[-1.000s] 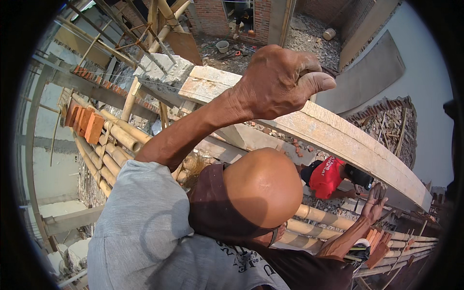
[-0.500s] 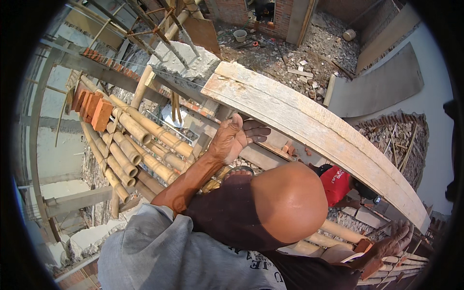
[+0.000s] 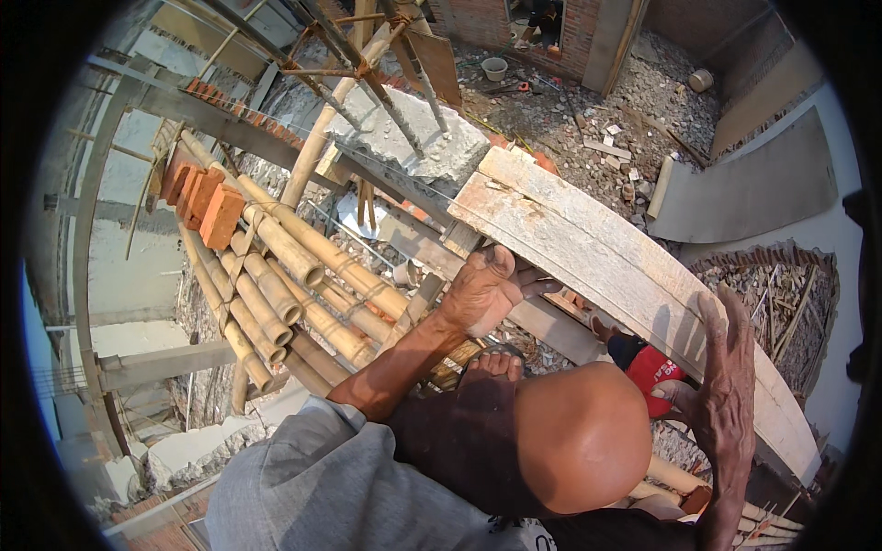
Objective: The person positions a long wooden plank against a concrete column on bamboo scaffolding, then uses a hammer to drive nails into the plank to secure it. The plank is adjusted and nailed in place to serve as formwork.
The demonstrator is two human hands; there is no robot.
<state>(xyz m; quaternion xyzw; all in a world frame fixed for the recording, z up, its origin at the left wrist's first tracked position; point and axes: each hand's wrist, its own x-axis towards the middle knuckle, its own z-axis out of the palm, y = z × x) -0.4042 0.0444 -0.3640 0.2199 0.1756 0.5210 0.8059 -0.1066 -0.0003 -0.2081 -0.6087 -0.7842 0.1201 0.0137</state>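
Note:
A long pale wooden plank (image 3: 588,248), smeared with dried cement, runs from the centre down to the right. My left hand (image 3: 485,292) hangs just below its near end, with fingers loosely curled, thumb up and nothing in it. My right hand (image 3: 726,390) lies flat against the plank's lower edge further right, fingers spread. A bald head (image 3: 579,436) and a grey-shirted shoulder (image 3: 322,477) fill the lower middle, hiding what is under them.
A bamboo scaffold (image 3: 303,275) carrying a stack of red bricks (image 3: 207,197) stands at the left. A concrete column top (image 3: 413,138) with rebar sticking up is above the plank. A person in a red cap (image 3: 654,365) is below. Rubble covers the ground far down.
My left hand let go of the plank's end and dropped beneath it. My right hand rose from the bamboo at lower right to the plank. The view tilted downward.

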